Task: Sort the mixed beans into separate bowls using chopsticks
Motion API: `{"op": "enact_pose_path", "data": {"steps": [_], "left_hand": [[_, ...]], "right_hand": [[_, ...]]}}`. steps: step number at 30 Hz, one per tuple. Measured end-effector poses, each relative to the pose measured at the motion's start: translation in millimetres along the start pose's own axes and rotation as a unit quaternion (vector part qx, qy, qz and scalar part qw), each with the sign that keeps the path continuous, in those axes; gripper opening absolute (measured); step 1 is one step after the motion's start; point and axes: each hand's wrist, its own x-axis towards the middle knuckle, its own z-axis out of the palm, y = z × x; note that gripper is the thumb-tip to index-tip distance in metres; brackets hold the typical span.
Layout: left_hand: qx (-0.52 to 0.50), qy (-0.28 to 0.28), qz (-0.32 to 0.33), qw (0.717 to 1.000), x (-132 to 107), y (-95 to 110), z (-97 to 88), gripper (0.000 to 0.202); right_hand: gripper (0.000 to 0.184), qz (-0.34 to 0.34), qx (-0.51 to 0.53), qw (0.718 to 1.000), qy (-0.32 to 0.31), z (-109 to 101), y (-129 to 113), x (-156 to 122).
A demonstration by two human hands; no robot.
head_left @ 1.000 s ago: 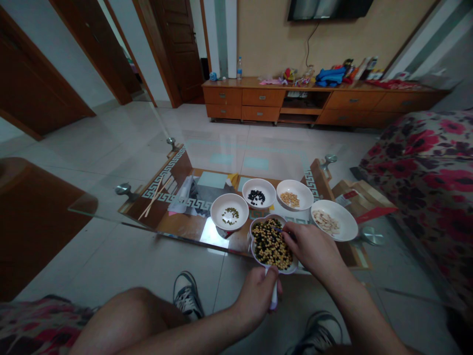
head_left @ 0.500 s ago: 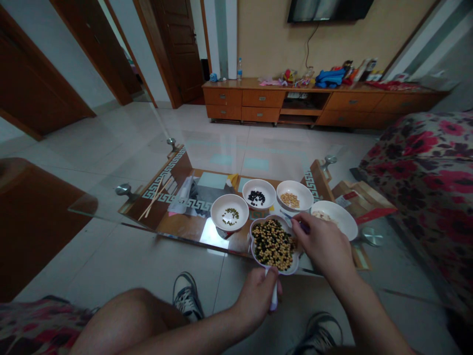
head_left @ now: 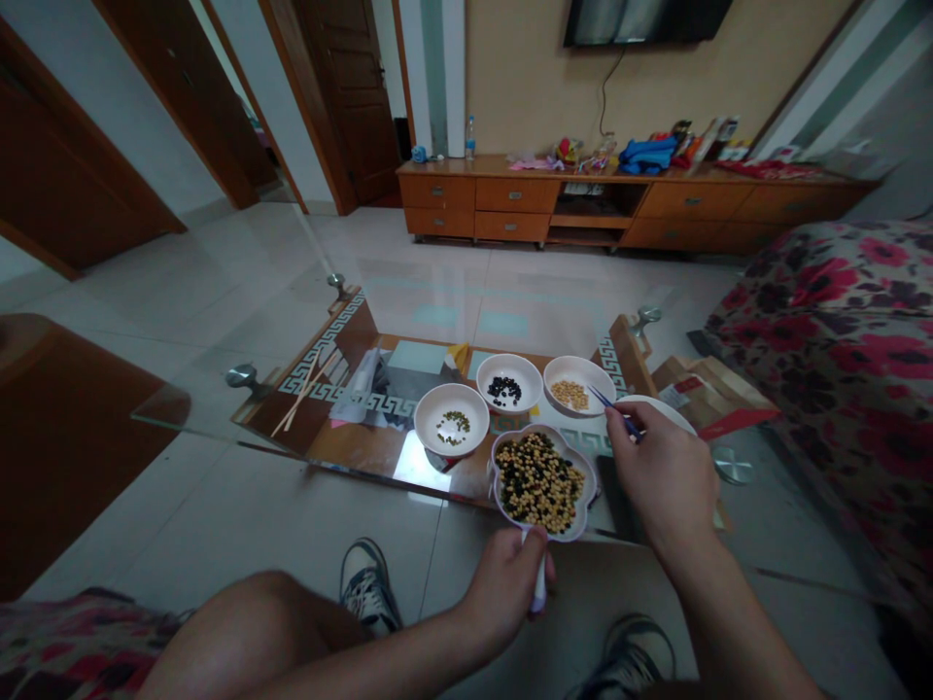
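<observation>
Blue chopsticks (head_left: 604,401) pinched narrow between right hand (head_left: 663,481) fingers (head_left: 627,447), long axis slanting up-left, tips over right side of soybean bowl (head_left: 594,371); right hand nearer bowl. Left hand (head_left: 502,583) closed on white handle (head_left: 539,588) of flower-shaped dish (head_left: 565,437), below bowl. Anything at tips too small to tell; upper chopstick ends hidden behind right hand.

Fig.: your L hand (head_left: 504,583), lower centre, fingers curled shut in a firm grip, thumb on top, wrist low. Your R hand (head_left: 660,476), right of centre and higher in frame, fingertips pinched to thumb, knuckles up, wrist slightly bent. Bare L forearm (head_left: 386,651) and R forearm (head_left: 736,612) enter from bottom edge, converging twd midline; hands well apart.
</observation>
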Motion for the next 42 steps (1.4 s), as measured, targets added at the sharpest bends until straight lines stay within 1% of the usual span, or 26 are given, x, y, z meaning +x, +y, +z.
{"op": "enact_pose_path", "data": {"steps": [4, 8, 13, 17, 20, 27, 33, 39, 42], "left_hand": [[-0.005, 0.0, 0.002, 1.0, -1.5, 0.7, -0.3, 0.072], [-0.002, -0.004, -0.003, 1.0, -3.1, 3.5, -0.1, 0.073], [-0.005, -0.003, -0.004, 1.0, -3.0, 4.5, 0.4, 0.073], [-0.006, 0.002, -0.011, 1.0, -2.5, 3.8, 0.5, 0.073], [-0.004, 0.003, -0.008, 1.0, -2.1, 3.6, 0.0, 0.073], [0.004, -0.001, -0.003, 1.0, -2.8, 4.7, -1.2, 0.073], [0.01, 0.0, -0.004, 1.0, -3.3, 4.6, -0.4, 0.07], [0.005, -0.001, -0.005, 1.0, -2.5, 3.3, -0.7, 0.072], [0.003, 0.0, -0.006, 1.0, -2.1, 2.9, -0.8, 0.073]], "right_hand": [[0.029, -0.012, 0.01, 1.0, -0.01, -1.2, 1.5, 0.5], [0.028, -0.033, 0.035, 0.998, -0.036, 0.4, 4.1, 1.5], [0.023, -0.062, 0.057, 0.991, -0.109, 1.5, 4.8, 0.6], [0.019, -0.1, 0.068, 0.98, -0.159, 1.4, 4.0, -0.9], [0.019, -0.112, 0.056, 0.976, -0.18, 1.2, 3.2, -1.7], [0.017, -0.102, -0.009, 0.967, -0.234, -5.3, -1.7, -3.4], [0.017, -0.118, -0.019, 0.959, -0.258, -6.5, 0.4, -4.6], [0.014, -0.149, 0.002, 0.946, -0.288, 0.1, 5.1, -3.9], [0.014, -0.159, 0.014, 0.943, -0.291, 3.5, 7.8, -3.1]]}}
